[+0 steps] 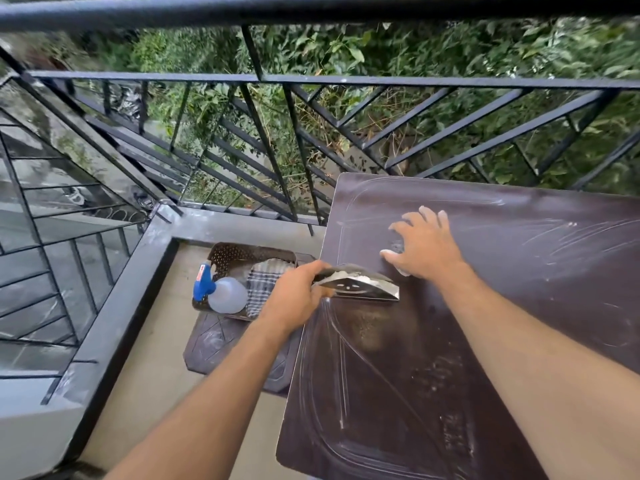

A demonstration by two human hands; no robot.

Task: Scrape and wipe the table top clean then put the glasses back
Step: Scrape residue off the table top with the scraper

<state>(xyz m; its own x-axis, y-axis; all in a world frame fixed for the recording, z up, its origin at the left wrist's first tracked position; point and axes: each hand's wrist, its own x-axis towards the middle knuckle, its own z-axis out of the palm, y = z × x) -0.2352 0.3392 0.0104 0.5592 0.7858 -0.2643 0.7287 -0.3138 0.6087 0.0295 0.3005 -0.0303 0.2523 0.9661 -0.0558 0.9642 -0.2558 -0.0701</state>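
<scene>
left of the brown table top (519, 306), a basket (228, 254) holds a spray bottle (227, 294) with a blue trigger, its red label too blurred to read, and a checked cloth (261, 289). the left hand (294, 299) grips a metal scraper (360, 285) over the table's left edge. the right hand (424, 247) lies spread on the powder-streaked top, fingertips whitened.

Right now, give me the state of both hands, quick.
Left hand: closed on the handle of the metal scraper.
Right hand: open, fingers spread, resting on the brown table top, holding nothing.
</scene>
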